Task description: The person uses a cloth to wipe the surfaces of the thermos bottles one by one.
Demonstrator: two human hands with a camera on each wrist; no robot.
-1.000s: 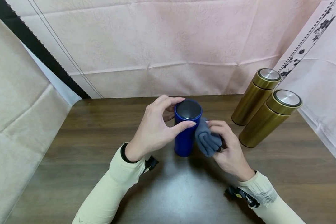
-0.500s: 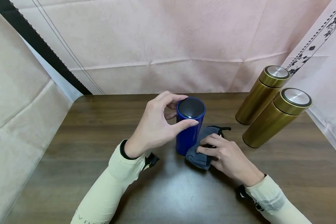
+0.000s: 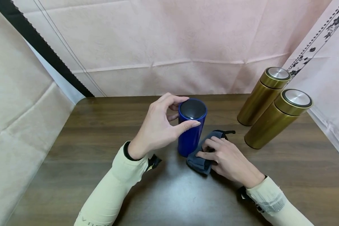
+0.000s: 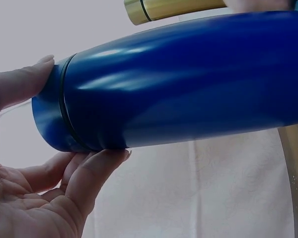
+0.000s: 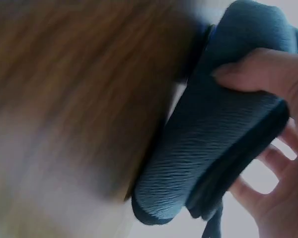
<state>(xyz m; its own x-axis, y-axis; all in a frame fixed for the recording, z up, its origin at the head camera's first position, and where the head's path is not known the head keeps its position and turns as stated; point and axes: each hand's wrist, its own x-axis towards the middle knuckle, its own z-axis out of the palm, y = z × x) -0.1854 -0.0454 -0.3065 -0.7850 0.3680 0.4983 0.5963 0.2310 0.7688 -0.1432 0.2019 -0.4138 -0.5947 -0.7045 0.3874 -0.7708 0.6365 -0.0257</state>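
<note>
A blue thermos flask [image 3: 190, 138] with a dark lid top stands upright on the wooden table. My left hand [image 3: 158, 127] grips it near the top, thumb on one side and fingers on the other. In the left wrist view, thumb and fingers of that hand pinch the flask [image 4: 188, 89] around its lid seam. Beside the flask's base, my right hand [image 3: 228, 160] holds a folded grey-blue cloth [image 3: 199, 163] low at the table. The right wrist view has the thumb pressed on the thick fold of the cloth [image 5: 203, 139]; the fingertips are hidden behind it.
Two gold thermos flasks, one farther back [image 3: 260, 100] and one nearer [image 3: 274, 122], stand to the right of my right hand. Behind the brown table [image 3: 101, 131] hangs a pale pink cloth backdrop [image 3: 172, 40], with more pale cloth at both sides.
My right hand has brought the cloth from the blue flask's right side down to its base, turning the back of the hand up. The left hand keeps its grip on the flask.
</note>
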